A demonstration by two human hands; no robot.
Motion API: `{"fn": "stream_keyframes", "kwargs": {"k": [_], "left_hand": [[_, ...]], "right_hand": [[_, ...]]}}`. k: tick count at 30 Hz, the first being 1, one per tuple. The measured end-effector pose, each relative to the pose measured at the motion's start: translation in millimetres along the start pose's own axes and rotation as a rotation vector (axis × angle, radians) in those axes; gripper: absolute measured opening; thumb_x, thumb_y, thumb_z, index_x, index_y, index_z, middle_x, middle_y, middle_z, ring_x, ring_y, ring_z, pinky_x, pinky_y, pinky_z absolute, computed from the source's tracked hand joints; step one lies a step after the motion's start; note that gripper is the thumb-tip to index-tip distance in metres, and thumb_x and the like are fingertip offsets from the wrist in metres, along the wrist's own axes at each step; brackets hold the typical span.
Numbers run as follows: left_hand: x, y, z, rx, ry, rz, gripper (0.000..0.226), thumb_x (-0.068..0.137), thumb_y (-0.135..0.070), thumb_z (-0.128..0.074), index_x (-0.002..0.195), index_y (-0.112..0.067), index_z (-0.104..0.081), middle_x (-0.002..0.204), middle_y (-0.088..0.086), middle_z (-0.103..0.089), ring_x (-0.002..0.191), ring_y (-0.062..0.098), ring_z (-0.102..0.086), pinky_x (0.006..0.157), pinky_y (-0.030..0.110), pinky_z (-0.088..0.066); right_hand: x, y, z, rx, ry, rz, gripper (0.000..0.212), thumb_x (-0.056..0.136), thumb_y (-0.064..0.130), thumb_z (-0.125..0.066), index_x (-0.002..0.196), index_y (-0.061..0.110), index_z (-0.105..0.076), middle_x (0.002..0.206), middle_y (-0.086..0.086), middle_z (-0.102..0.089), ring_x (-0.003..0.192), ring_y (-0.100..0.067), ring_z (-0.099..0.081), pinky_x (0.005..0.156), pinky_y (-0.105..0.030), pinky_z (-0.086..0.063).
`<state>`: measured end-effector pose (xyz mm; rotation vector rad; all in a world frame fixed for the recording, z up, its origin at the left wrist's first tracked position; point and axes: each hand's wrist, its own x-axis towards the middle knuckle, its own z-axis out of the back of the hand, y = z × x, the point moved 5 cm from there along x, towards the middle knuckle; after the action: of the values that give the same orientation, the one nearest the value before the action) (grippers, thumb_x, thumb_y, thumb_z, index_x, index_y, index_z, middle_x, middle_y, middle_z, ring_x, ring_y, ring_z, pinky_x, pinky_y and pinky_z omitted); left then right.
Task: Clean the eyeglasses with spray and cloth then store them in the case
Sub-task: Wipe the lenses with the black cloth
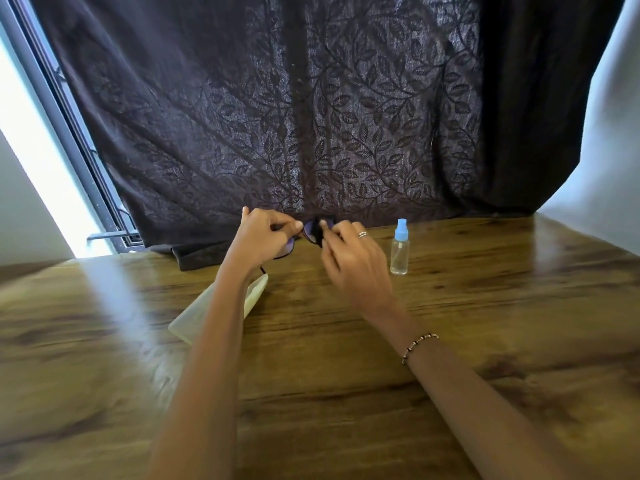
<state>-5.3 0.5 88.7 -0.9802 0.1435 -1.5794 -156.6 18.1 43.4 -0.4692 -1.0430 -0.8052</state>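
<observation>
Gripping the glasses [290, 249] by the frame, the left hand [263, 237] holds them above the table [346, 393]. The right hand [353, 265] pinches a dark cloth [318, 233] over one lens, thumb on top. The bottle [399, 251] stands just right of the right hand. The case [194, 323] lies under the left forearm, behind that hand.

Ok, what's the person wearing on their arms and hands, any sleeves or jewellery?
No sleeves or gloves in view. The right hand wears a silver ring, and its wrist a beaded bracelet of dark and pale beads. The left hand wears nothing visible.
</observation>
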Motion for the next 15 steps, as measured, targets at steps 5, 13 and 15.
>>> {"fn": "stream_keyframes", "kwargs": {"k": [5, 13, 15], "left_hand": [[2.3, 3.9, -2.0, 0.025, -0.035, -0.005, 0.017, 0.092, -0.024, -0.059, 0.094, -0.015, -0.074, 0.089, 0.006, -0.072, 0.072, -0.007, -0.048, 0.117, 0.042, 0.0], [3.9, 8.1, -1.7, 0.047, -0.046, -0.036, 0.016, 0.091, -0.023, -0.06, 0.093, -0.016, -0.074, 0.089, 0.003, -0.071, 0.076, -0.002, -0.049, 0.116, 0.046, 0.0], [3.9, 8.3, -0.8, 0.056, -0.047, -0.029, 0.016, 0.091, -0.024, -0.06, 0.094, -0.015, -0.074, 0.089, -0.002, -0.07, 0.086, 0.006, -0.051, 0.117, 0.048, -0.002]], "right_hand": [[-4.8, -35.5, 0.5, 0.34, -0.107, -0.437, 0.017, 0.091, 0.01, -0.055, 0.083, 0.0, -0.067, 0.08, -0.004, -0.056, 0.066, -0.014, -0.051, 0.057, -0.028, -0.044], [-33.2, -72.4, -43.6, 0.496, 0.619, -0.929, 0.026, 0.087, 0.023, -0.058, 0.079, -0.001, -0.067, 0.072, -0.018, -0.063, 0.064, -0.015, -0.052, 0.053, -0.019, -0.036], [-40.7, -76.4, -47.9, 0.351, 0.83, -0.866, 0.029, 0.087, 0.024, -0.059, 0.082, -0.003, -0.067, 0.082, -0.025, -0.062, 0.072, -0.019, -0.054, 0.06, -0.026, -0.038]]}}
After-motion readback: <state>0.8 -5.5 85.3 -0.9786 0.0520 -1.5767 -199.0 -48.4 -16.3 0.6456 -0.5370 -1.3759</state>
